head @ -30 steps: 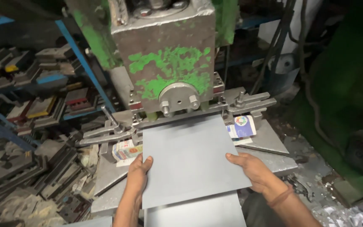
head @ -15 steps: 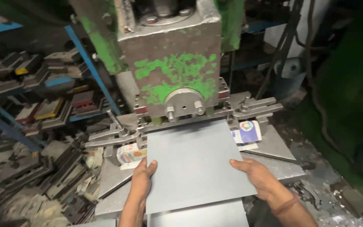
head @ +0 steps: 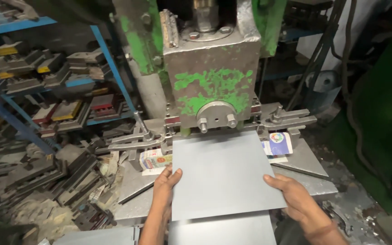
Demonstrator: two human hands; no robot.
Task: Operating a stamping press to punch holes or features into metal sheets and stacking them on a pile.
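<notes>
sheet [head: 223, 174] flat on table [head: 311, 183], far edge under press [head: 212, 86] | left hand [head: 165, 186] at sheet's left edge | right hand [head: 293, 197] at sheet's right edge | shelves [head: 46, 86] left of press | carton [head: 153, 159] left of sheet

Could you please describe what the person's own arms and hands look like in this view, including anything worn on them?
Both hands are bare: no gloves on the left hand or the right hand, and no rings are visible. The forearms are bare too, with no sleeves down to the bottom edge of the picture. A thin band seems to circle the right wrist, though it is too small to tell what kind.
</notes>
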